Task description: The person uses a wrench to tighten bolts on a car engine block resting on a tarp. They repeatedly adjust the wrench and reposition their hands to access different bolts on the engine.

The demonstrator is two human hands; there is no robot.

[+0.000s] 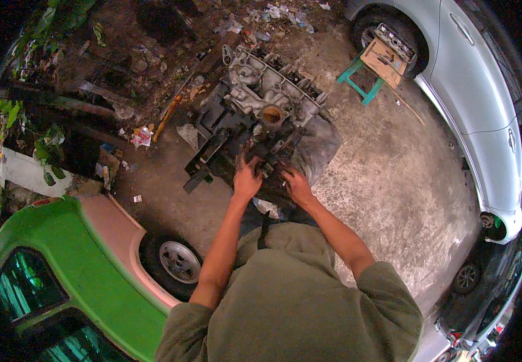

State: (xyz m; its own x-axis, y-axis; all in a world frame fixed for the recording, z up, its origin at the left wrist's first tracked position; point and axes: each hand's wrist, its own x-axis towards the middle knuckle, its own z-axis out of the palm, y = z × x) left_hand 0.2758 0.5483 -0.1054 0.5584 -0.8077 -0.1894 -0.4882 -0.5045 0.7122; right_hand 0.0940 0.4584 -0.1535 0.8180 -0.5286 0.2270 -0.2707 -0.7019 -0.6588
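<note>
A greasy engine with pale cast metal on top stands in front of me, over a darker lower body with black brackets. My left hand is at the engine's near side, fingers bent round a dark part among the fittings below the rusty-brown round opening. Just right of it, my right hand has its fingers curled at the same dark area, with a small light piece at the fingertips; I cannot make out what either hand grips. A grey smooth cover hangs over the engine's right side.
A green-and-pink car is close on my left. A silver car and a dark car line the right. A teal stool bears a board with metal parts. Litter, plants and planks edge the concrete floor.
</note>
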